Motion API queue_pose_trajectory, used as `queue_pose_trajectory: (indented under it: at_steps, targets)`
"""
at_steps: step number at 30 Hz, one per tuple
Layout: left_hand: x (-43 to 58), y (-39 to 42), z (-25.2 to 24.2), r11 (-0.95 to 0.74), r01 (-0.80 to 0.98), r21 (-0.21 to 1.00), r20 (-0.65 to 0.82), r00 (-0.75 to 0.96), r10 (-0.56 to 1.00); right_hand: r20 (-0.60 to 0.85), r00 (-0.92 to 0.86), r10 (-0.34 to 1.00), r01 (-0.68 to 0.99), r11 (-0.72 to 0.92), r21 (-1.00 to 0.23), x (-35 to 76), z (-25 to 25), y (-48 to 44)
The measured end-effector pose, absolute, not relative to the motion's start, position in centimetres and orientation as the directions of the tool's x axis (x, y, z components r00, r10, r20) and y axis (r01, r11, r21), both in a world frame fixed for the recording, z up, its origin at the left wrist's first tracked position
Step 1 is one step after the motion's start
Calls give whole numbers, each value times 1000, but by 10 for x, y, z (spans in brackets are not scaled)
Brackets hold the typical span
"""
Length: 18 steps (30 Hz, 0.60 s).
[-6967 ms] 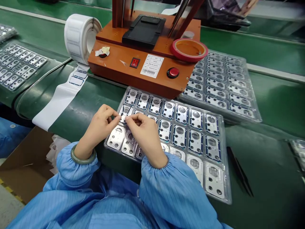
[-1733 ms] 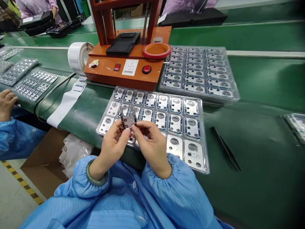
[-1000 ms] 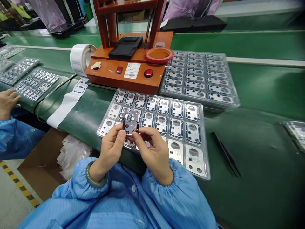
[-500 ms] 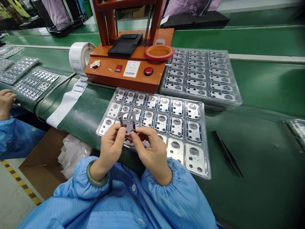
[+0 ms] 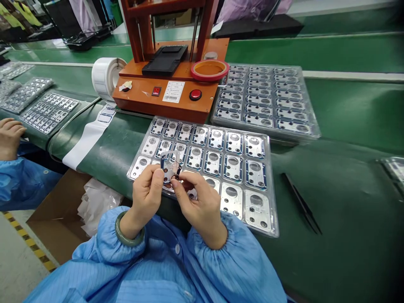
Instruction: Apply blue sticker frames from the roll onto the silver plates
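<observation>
A small metal plate [image 5: 171,166] with a round opening, small holes and dark edging is held above the near left part of a clear plastic tray [image 5: 274,210]. My left hand [image 5: 147,189] pinches its left edge between thumb and fingers. My right hand [image 5: 199,198] is closed at its lower right corner, thumb and finger on the edge there. Under and beyond my hands, the tray holds rows of similar silver plates, many of them edged in blue. My hands and the held plate hide part of the nearest row.
An orange press [image 5: 164,97] with red buttons stands behind the tray; a red tape roll [image 5: 210,78] rests on it. Stacked trays [image 5: 265,124] lie right of it. Black tweezers [image 5: 301,204] lie at right. A label roll [image 5: 105,78] stands left. A co-worker's hand [image 5: 11,136] is at far left.
The held plate has turned and tilted slightly between my fingers. My right hand has shifted a little down along its right edge. My left hand stays nearly in place.
</observation>
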<state>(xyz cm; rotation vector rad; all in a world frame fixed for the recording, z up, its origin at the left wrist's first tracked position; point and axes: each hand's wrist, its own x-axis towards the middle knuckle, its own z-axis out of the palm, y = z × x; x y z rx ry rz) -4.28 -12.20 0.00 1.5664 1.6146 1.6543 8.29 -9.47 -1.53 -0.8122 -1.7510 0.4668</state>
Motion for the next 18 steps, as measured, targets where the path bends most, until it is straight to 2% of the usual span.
queue_pose_trajectory:
  at_steps: [9, 13, 18]
  targets:
    - [-41, -119, -5, -281, 522, 805, 496, -333, 802, 730, -187, 658, 382, 733, -563, 84, -18, -96]
    - [-41, -118, -6, -294, 492, 820, 489, -333, 806, 738, -178, 651, 424, 728, -539, 83, -20, -96]
    - [-39, -118, -1, -350, 453, 820, 520, -335, 785, 734, -196, 651, 385, 739, -553, 84, -20, -97]
